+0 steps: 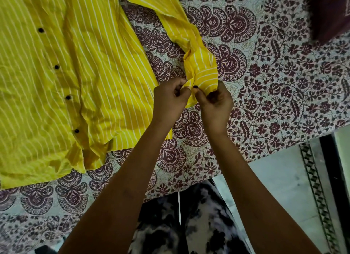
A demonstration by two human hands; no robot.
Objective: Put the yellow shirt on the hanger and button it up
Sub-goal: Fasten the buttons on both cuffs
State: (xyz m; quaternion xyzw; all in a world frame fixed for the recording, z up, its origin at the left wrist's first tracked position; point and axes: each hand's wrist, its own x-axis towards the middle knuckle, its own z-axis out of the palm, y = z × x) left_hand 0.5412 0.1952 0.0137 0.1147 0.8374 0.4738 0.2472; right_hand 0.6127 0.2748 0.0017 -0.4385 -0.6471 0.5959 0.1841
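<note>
From the head camera, the yellow shirt (56, 73) with thin white stripes lay spread flat on a bedsheet (274, 73) printed with maroon paisley and flower patterns. A row of dark buttons (56, 66) ran down the shirt's front, well to the left of the cuff. One sleeve (181, 32) stretched away from the shirt's body and ended in a bunched cuff (203, 73), lifted a little off the sheet.

Both hands met at that cuff. The left hand (170, 100) was curled nearly closed, its fingertips pinching the cuff's left edge. The right hand (216, 104) was likewise curled, thumb and fingers pinched on the cuff's lower edge, just beside a small dark cuff button (195, 86) that sat between the two hands. The hands were almost touching each other.

Below the cuff, past the sheet's edge, showed dark-and-white patterned trousers (198, 225) and a pale tiled floor (280, 187). A dark maroon cloth (329, 11) lay far to the cuff's upper right.
</note>
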